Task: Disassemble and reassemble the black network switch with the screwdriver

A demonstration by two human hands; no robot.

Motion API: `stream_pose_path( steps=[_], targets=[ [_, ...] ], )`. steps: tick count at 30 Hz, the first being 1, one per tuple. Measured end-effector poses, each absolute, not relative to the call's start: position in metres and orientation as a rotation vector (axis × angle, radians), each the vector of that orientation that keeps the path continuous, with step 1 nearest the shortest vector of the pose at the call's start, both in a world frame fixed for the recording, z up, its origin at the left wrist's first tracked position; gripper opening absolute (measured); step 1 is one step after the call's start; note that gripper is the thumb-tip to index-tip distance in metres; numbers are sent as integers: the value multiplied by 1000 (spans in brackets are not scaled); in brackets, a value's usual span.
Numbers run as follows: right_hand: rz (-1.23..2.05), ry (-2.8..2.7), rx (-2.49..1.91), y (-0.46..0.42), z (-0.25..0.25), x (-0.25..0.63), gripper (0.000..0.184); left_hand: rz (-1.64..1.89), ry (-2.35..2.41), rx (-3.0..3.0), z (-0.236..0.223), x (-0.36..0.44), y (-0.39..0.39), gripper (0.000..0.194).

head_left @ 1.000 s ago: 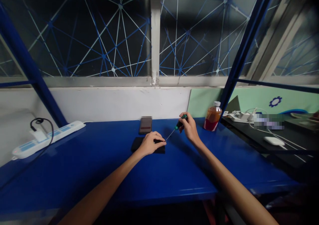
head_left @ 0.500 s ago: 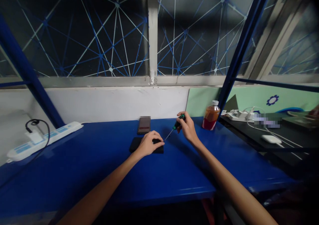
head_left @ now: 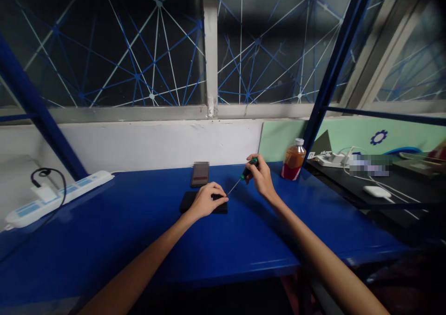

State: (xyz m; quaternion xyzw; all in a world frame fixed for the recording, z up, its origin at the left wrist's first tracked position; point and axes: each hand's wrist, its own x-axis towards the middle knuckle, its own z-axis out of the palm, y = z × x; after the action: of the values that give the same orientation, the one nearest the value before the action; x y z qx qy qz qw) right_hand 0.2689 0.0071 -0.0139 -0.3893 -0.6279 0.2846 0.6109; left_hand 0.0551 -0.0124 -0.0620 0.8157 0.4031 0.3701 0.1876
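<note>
And the view swings a touch to the right, so the whole scene slides left; over the table the 2 hands hold nearly the same pose as 1 second ago. I'm watching from afar as the left hand [head_left: 205, 201] lies over the black flat object [head_left: 187, 202], fingers curled, thumb and fingertips close together at its right end; whether they pinch anything, I can't tell. The right hand [head_left: 260, 173] is closed around the green-and-black handle of the screwdriver [head_left: 245, 173], its shaft slanting down to the left fingertips.

Now the table [head_left: 146, 236]: glossy deep blue, with light streaks along its front edge. Just behind the black object lies a phone [head_left: 200, 175], and at the right rear stands a bottle [head_left: 294, 159], amber above its red label, white cap on. Over at the left rear I've got a white power strip [head_left: 81, 185] with a plug and dark cable. Behind runs a white wall [head_left: 167, 143], a pale green panel [head_left: 278, 141] beside it. Above, dark windows [head_left: 167, 50] carry blue and white lines, between 2 slanting blue posts. Far right, a black surface [head_left: 337, 180] bears white cables and a white adapter [head_left: 376, 192].
</note>
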Motion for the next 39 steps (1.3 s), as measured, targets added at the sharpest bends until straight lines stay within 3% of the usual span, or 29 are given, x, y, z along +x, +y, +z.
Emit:
stream_pose_path(
  steps=[13,24,26,31,39],
  targets=[
    [629,-1506,-857,3,-12,269,19,1059,1120,2308,-61,56,-13,17],
    [606,-1543,-851,5,-12,266,30,1019,1120,2335,-58,56,-14,18],
    [606,-1539,-848,5,-12,266,30,956,1103,2349,-55,54,-15,26],
    [601,-1508,-838,6,-11,268,29,651,1138,2494,-45,47,-18,75],
    [613,-1435,-801,9,-8,275,26,606,1201,2652,-48,46,-17,76]
  ],
)
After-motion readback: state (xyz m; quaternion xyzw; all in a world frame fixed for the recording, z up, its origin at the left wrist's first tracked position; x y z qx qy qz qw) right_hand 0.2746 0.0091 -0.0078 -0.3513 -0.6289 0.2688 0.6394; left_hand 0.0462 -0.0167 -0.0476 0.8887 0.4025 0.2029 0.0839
